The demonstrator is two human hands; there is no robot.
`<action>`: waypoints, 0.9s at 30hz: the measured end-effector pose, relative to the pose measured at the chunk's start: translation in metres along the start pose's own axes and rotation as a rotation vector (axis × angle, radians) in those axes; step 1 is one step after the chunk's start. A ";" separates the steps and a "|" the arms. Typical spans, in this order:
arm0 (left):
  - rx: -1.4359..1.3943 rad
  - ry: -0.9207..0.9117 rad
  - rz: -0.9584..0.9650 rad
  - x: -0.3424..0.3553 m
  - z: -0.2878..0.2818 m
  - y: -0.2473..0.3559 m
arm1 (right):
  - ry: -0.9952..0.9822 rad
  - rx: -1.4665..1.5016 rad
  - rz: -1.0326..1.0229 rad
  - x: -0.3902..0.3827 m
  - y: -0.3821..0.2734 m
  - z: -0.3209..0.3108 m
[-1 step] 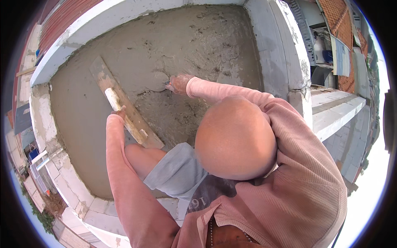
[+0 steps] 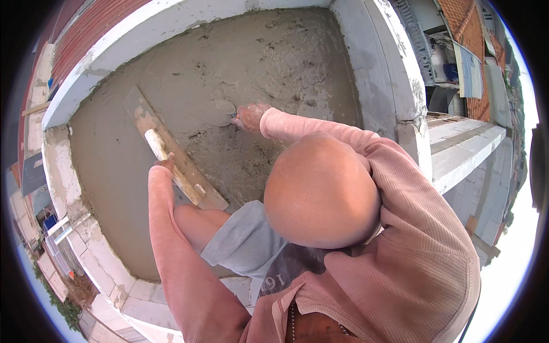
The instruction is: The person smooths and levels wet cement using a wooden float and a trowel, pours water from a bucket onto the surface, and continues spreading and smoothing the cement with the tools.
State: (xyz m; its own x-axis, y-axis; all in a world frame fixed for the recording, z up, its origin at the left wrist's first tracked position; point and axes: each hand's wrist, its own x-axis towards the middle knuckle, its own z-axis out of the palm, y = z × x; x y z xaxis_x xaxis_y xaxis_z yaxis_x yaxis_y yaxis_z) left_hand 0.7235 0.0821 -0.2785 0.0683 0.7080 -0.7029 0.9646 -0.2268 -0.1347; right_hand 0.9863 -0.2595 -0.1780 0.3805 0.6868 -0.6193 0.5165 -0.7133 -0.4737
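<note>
My left hand [image 2: 162, 166] is closed on the pale handle of a long wooden float [image 2: 139, 114] that lies diagonally on wet grey cement [image 2: 286, 57]. My right hand [image 2: 250, 117], smeared with cement, reaches farther out and grips a small trowel [image 2: 220, 112] whose rounded blade lies flat on the surface. Both arms are in pink sleeves. Rough trowel marks run across the cement around the blade, while the area left of the float looks smoother.
White block walls [image 2: 374, 74] edge the cement slab on the far side, the right and the near left [image 2: 63, 177]. My bent knee [image 2: 194, 220] in grey shorts sits at the slab's near edge. Beyond the walls lie rooftops and a drop to the ground.
</note>
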 end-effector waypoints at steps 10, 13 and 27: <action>0.139 0.009 0.108 -0.004 0.000 0.019 | 0.676 0.053 0.643 -0.024 0.295 -0.064; 0.322 -0.003 0.097 0.002 -0.003 -0.018 | 0.618 1.041 0.670 0.009 0.259 -0.076; 0.153 0.039 0.113 -0.013 0.012 0.017 | 0.348 0.561 0.448 0.065 0.134 -0.083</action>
State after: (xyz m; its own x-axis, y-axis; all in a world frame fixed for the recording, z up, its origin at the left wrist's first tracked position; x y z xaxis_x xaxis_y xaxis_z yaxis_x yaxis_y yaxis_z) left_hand 0.7361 0.0615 -0.2801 0.1863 0.6971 -0.6923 0.9007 -0.4027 -0.1632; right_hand 1.1434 -0.2992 -0.2299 0.7264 0.2564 -0.6377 -0.1698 -0.8321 -0.5280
